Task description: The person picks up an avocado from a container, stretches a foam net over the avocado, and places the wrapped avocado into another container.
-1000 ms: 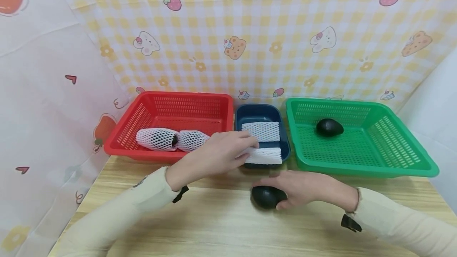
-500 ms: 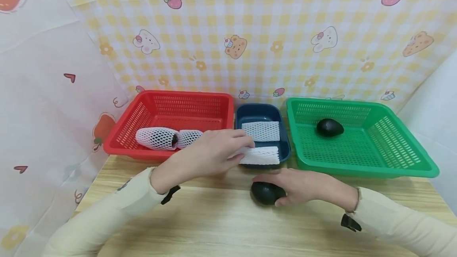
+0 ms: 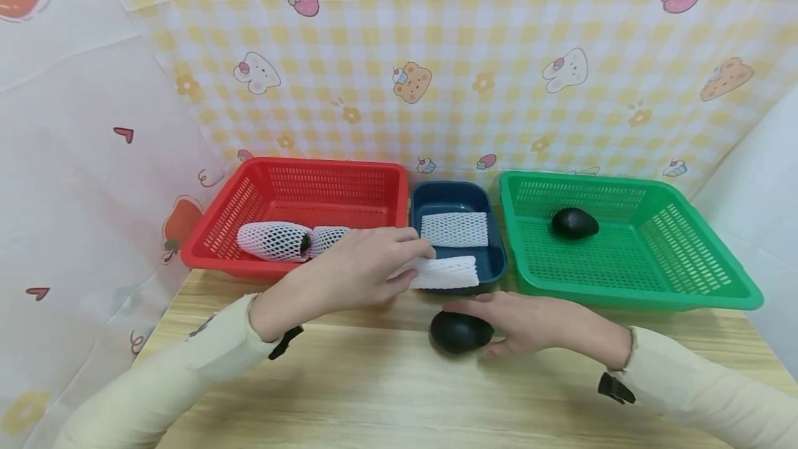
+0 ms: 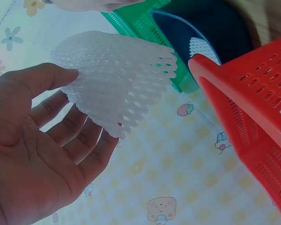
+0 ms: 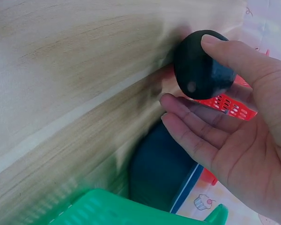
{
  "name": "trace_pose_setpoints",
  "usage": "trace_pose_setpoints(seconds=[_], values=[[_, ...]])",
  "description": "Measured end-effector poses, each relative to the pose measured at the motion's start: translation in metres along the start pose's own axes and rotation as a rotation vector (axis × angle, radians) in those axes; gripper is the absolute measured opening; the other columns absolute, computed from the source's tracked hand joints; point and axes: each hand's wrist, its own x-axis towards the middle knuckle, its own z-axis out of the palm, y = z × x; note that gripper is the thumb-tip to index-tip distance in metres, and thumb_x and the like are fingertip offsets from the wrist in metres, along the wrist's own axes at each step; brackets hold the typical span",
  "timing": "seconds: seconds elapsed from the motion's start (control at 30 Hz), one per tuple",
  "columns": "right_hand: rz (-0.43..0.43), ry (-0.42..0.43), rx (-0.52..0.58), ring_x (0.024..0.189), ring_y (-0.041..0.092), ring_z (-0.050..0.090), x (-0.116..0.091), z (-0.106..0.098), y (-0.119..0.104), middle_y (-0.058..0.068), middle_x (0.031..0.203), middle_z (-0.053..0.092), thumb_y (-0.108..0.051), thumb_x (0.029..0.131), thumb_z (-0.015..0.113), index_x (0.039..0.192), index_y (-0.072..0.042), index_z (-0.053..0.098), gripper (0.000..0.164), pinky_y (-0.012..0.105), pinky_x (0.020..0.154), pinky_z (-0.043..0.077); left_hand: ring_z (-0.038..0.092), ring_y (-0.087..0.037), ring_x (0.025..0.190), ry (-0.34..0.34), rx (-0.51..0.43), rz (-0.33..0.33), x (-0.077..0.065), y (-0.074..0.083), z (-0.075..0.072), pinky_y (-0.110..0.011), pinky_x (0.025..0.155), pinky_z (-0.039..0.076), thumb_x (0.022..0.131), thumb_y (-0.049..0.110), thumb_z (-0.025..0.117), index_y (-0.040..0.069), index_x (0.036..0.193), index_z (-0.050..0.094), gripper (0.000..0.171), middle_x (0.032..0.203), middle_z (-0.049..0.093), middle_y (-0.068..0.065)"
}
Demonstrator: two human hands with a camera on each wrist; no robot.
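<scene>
I'm in a cloth-screened tabletop booth. Yellow gingham curtain hangs at twelve o'clock, white printed sheet at ten.

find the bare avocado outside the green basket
In the head view, the avocado is just right of centre, held in the right hand, in front of the blue tray.

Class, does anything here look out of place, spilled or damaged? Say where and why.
Nothing looks spilled; the smooth black oval fruit at the right hand shows no clear damage. Mildly odd: in the red plastic basket, the leftmost white foam-net sleeve leaves one end of its dark contents uncovered.
</scene>
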Motion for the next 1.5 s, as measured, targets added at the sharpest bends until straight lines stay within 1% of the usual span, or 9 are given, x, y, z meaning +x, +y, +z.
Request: trace_pose_setpoints(seconds=[0.17, 0.3, 0.47, 0.6, 0.8, 0.97, 1.03, 1.2, 1.5], values=[[0.008, 0.000, -0.008, 0.117, 0.018, 0.058, -0.002, -0.003, -0.001, -0.002, 0.145, 0.054, -0.023, 0.086, 0.084, 0.154, -0.023, 0.041, 0.081, 0.042, 0.096, 0.051, 0.061, -0.012, 0.086, 0.002, -0.001, -0.017, -0.002, -0.004, 0.002, -0.021, 0.070, 0.052, 0.090, 0.015, 0.077, 0.013, 0.122, 0.070, 0.033, 0.107, 0.068, -0.001], [-0.009, 0.006, -0.002, 0.112, 0.012, 0.061, -0.005, -0.006, -0.001, -0.003, 0.140, 0.057, -0.022, 0.086, 0.084, 0.154, -0.022, 0.041, 0.081, 0.035, 0.091, 0.053, 0.062, -0.013, 0.088, 0.013, 0.014, -0.038, -0.003, -0.007, 0.001, -0.022, 0.072, 0.053, 0.088, 0.017, 0.080, 0.013, 0.123, 0.069, 0.037, 0.109, 0.068, -0.002], [-0.018, 0.036, 0.038, 0.104, 0.014, 0.067, -0.012, -0.017, -0.007, 0.000, 0.135, 0.062, -0.021, 0.089, 0.081, 0.151, -0.019, 0.047, 0.070, 0.029, 0.082, 0.056, 0.063, -0.014, 0.088, 0.035, 0.034, -0.044, -0.004, -0.011, 0.001, -0.025, 0.071, 0.055, 0.087, 0.017, 0.082, 0.013, 0.123, 0.068, 0.039, 0.109, 0.068, -0.003], [-0.083, 0.176, 0.001, 0.098, 0.010, 0.066, -0.018, -0.028, -0.012, -0.002, 0.125, 0.066, -0.020, 0.091, 0.079, 0.138, -0.013, 0.060, 0.051, 0.026, 0.078, 0.056, 0.063, -0.015, 0.091, 0.058, 0.040, -0.050, -0.005, -0.014, 0.000, -0.028, 0.073, 0.057, 0.085, 0.018, 0.083, 0.013, 0.124, 0.068, 0.042, 0.111, 0.068, -0.003], [-0.238, 0.552, -0.040, 0.087, 0.009, 0.067, -0.019, -0.038, -0.008, -0.001, 0.109, 0.068, -0.012, 0.087, 0.083, 0.122, -0.007, 0.066, 0.039, 0.022, 0.072, 0.056, 0.063, -0.016, 0.093, 0.092, 0.035, -0.060, -0.005, -0.018, 0.000, -0.032, 0.074, 0.058, 0.085, 0.018, 0.084, 0.011, 0.124, 0.068, 0.043, 0.113, 0.068, -0.004], [-0.301, 0.784, -0.049, 0.082, 0.012, 0.067, -0.012, -0.038, -0.005, -0.002, 0.105, 0.063, -0.040, 0.096, 0.070, 0.121, -0.008, 0.063, 0.042, 0.024, 0.069, 0.056, 0.063, -0.018, 0.095, 0.102, 0.026, -0.059, -0.004, -0.019, 0.002, -0.032, 0.074, 0.058, 0.088, 0.016, 0.080, 0.010, 0.127, 0.067, 0.041, 0.114, 0.067, -0.005], [-0.317, 0.827, -0.048, 0.082, 0.011, 0.066, -0.008, -0.036, -0.005, 0.000, 0.104, 0.062, -0.047, 0.097, 0.065, 0.122, -0.007, 0.063, 0.047, 0.025, 0.068, 0.057, 0.063, -0.018, 0.096, 0.107, 0.022, -0.056, -0.003, -0.020, 0.004, -0.032, 0.074, 0.058, 0.089, 0.014, 0.079, 0.010, 0.128, 0.066, 0.041, 0.115, 0.067, -0.006], [-0.359, 0.862, -0.030, 0.080, 0.013, 0.066, 0.001, -0.031, -0.004, 0.006, 0.103, 0.060, -0.042, 0.098, 0.066, 0.123, -0.006, 0.062, 0.044, 0.023, 0.068, 0.056, 0.063, -0.018, 0.096, 0.124, 0.004, -0.042, 0.000, -0.018, 0.009, -0.031, 0.075, 0.058, 0.090, 0.012, 0.077, 0.009, 0.129, 0.066, 0.041, 0.116, 0.067, -0.006], [-0.358, 0.894, -0.035, 0.075, 0.012, 0.057, 0.010, -0.024, 0.001, 0.001, 0.103, 0.059, -0.039, 0.099, 0.064, 0.108, -0.010, 0.068, 0.031, 0.015, 0.064, 0.049, 0.062, -0.015, 0.094, 0.145, -0.028, -0.007, 0.008, -0.015, 0.017, -0.027, 0.077, 0.056, 0.095, 0.008, 0.070, 0.009, 0.127, 0.065, 0.033, 0.115, 0.067, -0.004]])
